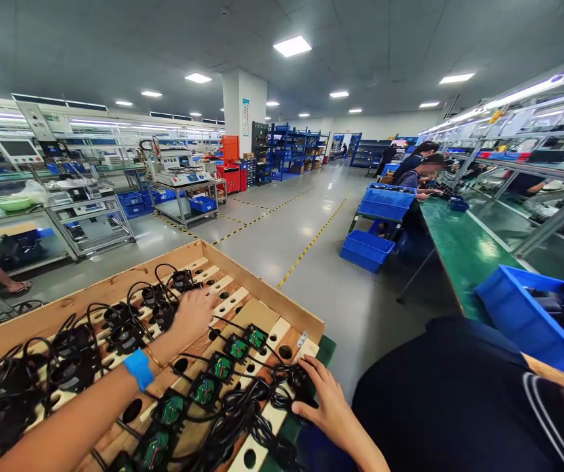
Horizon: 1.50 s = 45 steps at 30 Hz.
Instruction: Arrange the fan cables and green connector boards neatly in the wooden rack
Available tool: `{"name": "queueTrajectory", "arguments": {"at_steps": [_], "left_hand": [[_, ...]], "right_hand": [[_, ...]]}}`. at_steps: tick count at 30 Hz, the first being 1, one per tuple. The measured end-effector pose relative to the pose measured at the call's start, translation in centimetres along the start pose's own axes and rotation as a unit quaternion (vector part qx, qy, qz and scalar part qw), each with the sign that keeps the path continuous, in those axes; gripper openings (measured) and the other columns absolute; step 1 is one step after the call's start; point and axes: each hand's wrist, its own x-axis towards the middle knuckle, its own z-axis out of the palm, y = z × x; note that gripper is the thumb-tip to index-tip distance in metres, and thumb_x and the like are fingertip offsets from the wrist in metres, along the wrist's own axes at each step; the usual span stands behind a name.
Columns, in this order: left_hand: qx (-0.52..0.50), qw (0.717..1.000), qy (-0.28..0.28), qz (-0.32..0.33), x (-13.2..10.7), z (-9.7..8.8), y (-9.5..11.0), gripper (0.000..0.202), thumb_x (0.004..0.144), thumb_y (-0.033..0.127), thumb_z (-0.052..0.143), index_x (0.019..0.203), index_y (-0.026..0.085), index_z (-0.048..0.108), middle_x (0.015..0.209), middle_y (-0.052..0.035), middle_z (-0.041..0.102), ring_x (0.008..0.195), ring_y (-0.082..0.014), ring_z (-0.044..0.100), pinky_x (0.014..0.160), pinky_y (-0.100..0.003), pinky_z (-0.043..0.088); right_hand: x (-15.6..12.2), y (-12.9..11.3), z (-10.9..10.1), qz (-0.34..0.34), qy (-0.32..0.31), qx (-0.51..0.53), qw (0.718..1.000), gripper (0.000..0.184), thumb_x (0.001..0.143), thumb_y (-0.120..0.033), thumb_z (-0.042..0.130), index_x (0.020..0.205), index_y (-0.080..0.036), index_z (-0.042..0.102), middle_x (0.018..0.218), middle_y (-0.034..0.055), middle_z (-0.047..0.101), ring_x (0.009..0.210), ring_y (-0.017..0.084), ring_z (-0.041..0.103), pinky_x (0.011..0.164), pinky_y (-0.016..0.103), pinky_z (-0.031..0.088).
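While cables (240,414) are black, boards (222,368) look green.

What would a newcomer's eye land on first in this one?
Probably the bright blue wristband on the left arm, whose hand is over the wooden tray. Next, the green circuit boards in a row across it, with the right hand at the black cables beside them. Farther back, a red cabinet stands near the white pillar.
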Motion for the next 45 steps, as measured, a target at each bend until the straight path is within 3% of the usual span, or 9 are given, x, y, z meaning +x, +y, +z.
{"name": "queueTrajectory", "arguments": {"at_steps": [3, 7, 10, 15, 19, 28, 33, 37, 45], "left_hand": [[-0.166, 0.977, -0.091, 0.095, -2.4, 2.5, 6.7, 0.056, 0.101, 0.050, 0.038, 0.156, 0.042, 0.029, 0.166, -0.0030, 0.023, 0.151, -0.0389, 0.019, 0.119, -0.070, 0.015], [-0.190, 0.970, -0.125, 0.090, -3.4, 5.8, 10.0, 0.055, 0.102, 0.058, 0.029, 0.155, 0.044, 0.031, 0.168, -0.0022, 0.015, 0.152, -0.0423, 0.013, 0.117, -0.075, 0.012], [-0.179, 0.977, -0.082, 0.085, -3.3, 6.9, 9.8, 0.054, 0.102, 0.058, 0.027, 0.152, 0.041, 0.040, 0.167, -0.0018, 0.021, 0.151, -0.0383, 0.019, 0.119, -0.068, 0.019], [-0.170, 0.981, -0.039, 0.086, -3.4, 7.2, 9.7, 0.051, 0.102, 0.056, 0.031, 0.147, 0.038, 0.047, 0.164, -0.0034, 0.029, 0.148, -0.0335, 0.029, 0.119, -0.061, 0.026], [-0.181, 0.979, -0.031, 0.092, -3.3, 7.0, 10.1, 0.049, 0.103, 0.050, 0.032, 0.149, 0.037, 0.045, 0.164, -0.0049, 0.028, 0.150, -0.0313, 0.027, 0.122, -0.059, 0.023], [-0.206, 0.967, -0.099, 0.111, -8.3, 4.3, 9.0, 0.057, 0.102, 0.062, 0.025, 0.155, 0.041, 0.032, 0.167, -0.0035, 0.018, 0.154, -0.0387, 0.009, 0.119, -0.074, -0.001], [-0.209, 0.970, -0.070, 0.107, -10.4, 5.3, 8.8, 0.053, 0.104, 0.055, 0.020, 0.156, 0.043, 0.028, 0.166, 0.0001, 0.023, 0.155, -0.0349, 0.009, 0.122, -0.070, 0.004], [-0.187, 0.973, -0.057, 0.120, -9.3, 7.4, 8.5, 0.052, 0.105, 0.053, 0.021, 0.155, 0.043, 0.031, 0.165, 0.0012, 0.027, 0.156, -0.0313, 0.008, 0.124, -0.064, 0.006], [-0.253, 0.941, -0.156, 0.165, -8.1, 8.0, 7.0, 0.053, 0.102, 0.060, 0.023, 0.151, 0.046, 0.037, 0.168, 0.0032, 0.016, 0.155, -0.0363, -0.001, 0.121, -0.070, 0.006]], "right_hand": [[0.5, 1.1, -0.7, -0.039, 0.003, 0.028, 0.999, 0.062, 0.091, -0.045, 0.056, 0.149, -0.025, 0.045, 0.156, 0.0081, 0.037, 0.145, 0.023, 0.032, 0.120, 0.040, 0.028], [0.9, 2.5, -1.5, -0.014, 0.007, -0.009, 1.000, 0.080, 0.079, -0.025, 0.061, 0.155, -0.025, 0.033, 0.158, 0.0089, 0.032, 0.144, 0.026, 0.031, 0.116, 0.044, 0.033], [-0.9, 2.1, -0.5, 0.012, 0.068, -0.027, 0.997, 0.093, 0.072, -0.012, 0.061, 0.157, -0.017, 0.024, 0.156, 0.0162, 0.028, 0.144, 0.029, 0.032, 0.114, 0.045, 0.037], [-5.3, -2.7, 5.1, -0.033, 0.204, -0.022, 0.978, 0.043, 0.092, -0.034, 0.061, 0.130, -0.017, 0.051, 0.131, 0.0145, 0.051, 0.124, 0.026, 0.050, 0.109, 0.041, 0.042], [-6.3, -5.2, 8.3, -0.021, 0.169, -0.136, 0.976, 0.105, 0.066, -0.033, 0.090, 0.153, -0.020, 0.032, 0.149, 0.0182, 0.039, 0.136, 0.035, 0.040, 0.111, 0.049, 0.038], [-3.8, -4.0, 4.6, -0.069, 0.021, -0.161, 0.984, 0.072, 0.083, -0.007, 0.055, 0.153, -0.019, 0.039, 0.126, 0.0145, 0.053, 0.113, 0.026, 0.057, 0.101, 0.040, 0.045], [-4.8, -8.3, 3.4, -0.009, -0.073, 0.052, 0.996, 0.065, 0.092, -0.026, 0.051, 0.153, -0.012, 0.036, 0.122, 0.0161, 0.063, 0.115, 0.030, 0.061, 0.102, 0.044, 0.046], [-7.0, -14.5, 5.9, 0.009, -0.192, 0.288, 0.938, 0.085, 0.098, -0.052, 0.043, 0.160, -0.008, 0.004, 0.129, 0.0208, 0.061, 0.093, 0.027, 0.068, 0.072, 0.040, 0.058], [-6.6, -19.3, 12.1, -0.146, -0.038, -0.165, 0.975, 0.064, 0.087, -0.016, 0.062, 0.148, -0.007, 0.046, 0.118, 0.0211, 0.063, 0.110, 0.037, 0.060, 0.093, 0.055, 0.054]]}}
